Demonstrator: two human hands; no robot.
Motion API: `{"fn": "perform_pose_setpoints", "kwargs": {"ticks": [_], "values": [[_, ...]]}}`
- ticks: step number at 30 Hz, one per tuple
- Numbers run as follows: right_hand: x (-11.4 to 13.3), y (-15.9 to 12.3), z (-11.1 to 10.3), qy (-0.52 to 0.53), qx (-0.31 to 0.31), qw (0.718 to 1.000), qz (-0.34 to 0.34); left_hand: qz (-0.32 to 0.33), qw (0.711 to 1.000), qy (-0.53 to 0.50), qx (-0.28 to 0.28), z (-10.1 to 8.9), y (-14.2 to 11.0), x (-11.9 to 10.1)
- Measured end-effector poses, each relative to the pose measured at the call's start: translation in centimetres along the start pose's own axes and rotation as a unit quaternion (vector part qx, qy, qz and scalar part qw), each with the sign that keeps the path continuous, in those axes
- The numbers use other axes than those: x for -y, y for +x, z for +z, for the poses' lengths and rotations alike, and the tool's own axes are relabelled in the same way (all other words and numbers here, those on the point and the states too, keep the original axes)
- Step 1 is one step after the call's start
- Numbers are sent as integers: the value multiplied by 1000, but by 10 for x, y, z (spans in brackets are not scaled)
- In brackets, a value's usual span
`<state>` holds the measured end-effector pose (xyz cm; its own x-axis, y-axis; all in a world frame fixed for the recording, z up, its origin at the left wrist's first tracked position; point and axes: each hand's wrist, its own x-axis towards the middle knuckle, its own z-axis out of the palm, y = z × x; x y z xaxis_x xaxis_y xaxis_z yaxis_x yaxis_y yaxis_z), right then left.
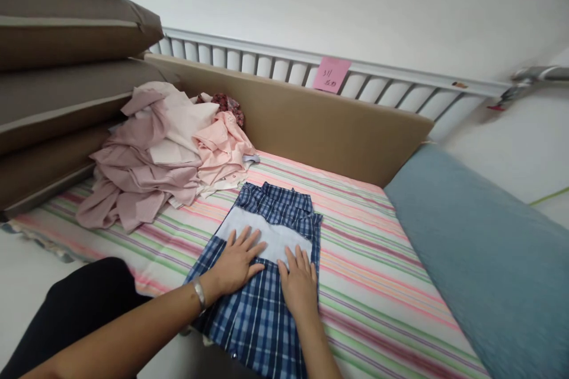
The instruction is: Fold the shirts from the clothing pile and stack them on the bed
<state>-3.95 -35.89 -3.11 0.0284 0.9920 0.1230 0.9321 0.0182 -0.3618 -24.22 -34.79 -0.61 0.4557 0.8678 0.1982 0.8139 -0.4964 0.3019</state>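
Note:
A blue plaid shirt point(262, 320) lies spread on the striped cloth, its lower end reaching past the front edge. Across its upper part runs a pale blue panel point(262, 233). My left hand point(237, 259), with a silver bracelet at the wrist, rests flat with fingers spread over the panel's lower edge. To its right, my right hand point(299, 278) lies flat too, fingertips on the panel and palm on the plaid. Neither hand grips anything. Folded plaid fabric at the collar end point(284, 198) points away from me.
A heap of pink and white clothes point(164, 148) lies at the back left beside stacked brown cushions point(66, 41). Behind stand a brown board point(311, 121) and a white radiator point(271, 65) with a pink note point(332, 74). A blue-grey padded panel point(480, 260) bounds the right.

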Motion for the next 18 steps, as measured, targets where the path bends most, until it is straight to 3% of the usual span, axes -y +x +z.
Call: {"fn": "perform_pose_setpoints", "kwargs": {"ticks": [4,8,11,14,18], "values": [[-10,22,-16,68,-60,996,4,-21,1000,1,7,2,11,5],[-11,82,-47,68,-88,994,17,-27,999,-4,40,9,17,9],[1,139,-67,-27,-51,998,-8,-30,998,-12,50,10,17,10],[16,187,-73,-144,9,989,-46,-32,998,-27,51,8,17,10],[27,224,-70,-198,76,975,-62,-37,997,-43,50,7,17,10]]}}
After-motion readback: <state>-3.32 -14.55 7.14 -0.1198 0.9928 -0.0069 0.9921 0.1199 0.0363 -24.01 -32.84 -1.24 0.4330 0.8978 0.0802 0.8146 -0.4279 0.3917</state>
